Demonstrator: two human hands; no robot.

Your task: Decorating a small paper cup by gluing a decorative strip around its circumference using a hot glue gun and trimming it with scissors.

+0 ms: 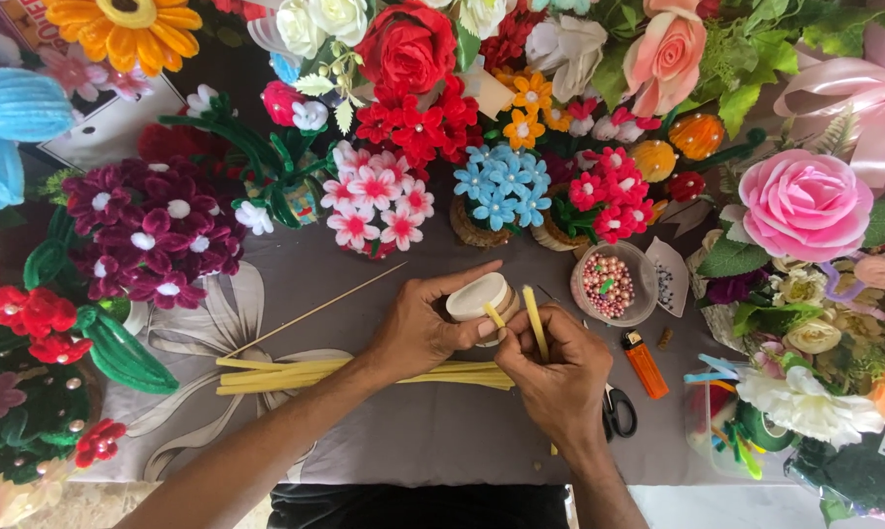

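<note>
My left hand (423, 328) grips a small round beige spool (477, 294) held on its side above the grey cloth. My right hand (558, 372) pinches a yellow pipe cleaner (535, 318) against the spool, its two ends sticking up beside it. A bundle of yellow pipe cleaners (286, 374) lies flat on the cloth under both wrists. A thin wooden skewer (315, 312) lies slanted to the left of my left hand.
Pipe-cleaner flower pots ring the work area: maroon (158, 230), pink (374, 201), blue (501, 186). A clear cup of pink beads (611, 284), an orange lighter (645, 364) and black-handled scissors (617, 411) sit to the right. A pink fabric rose (805, 204) stands far right.
</note>
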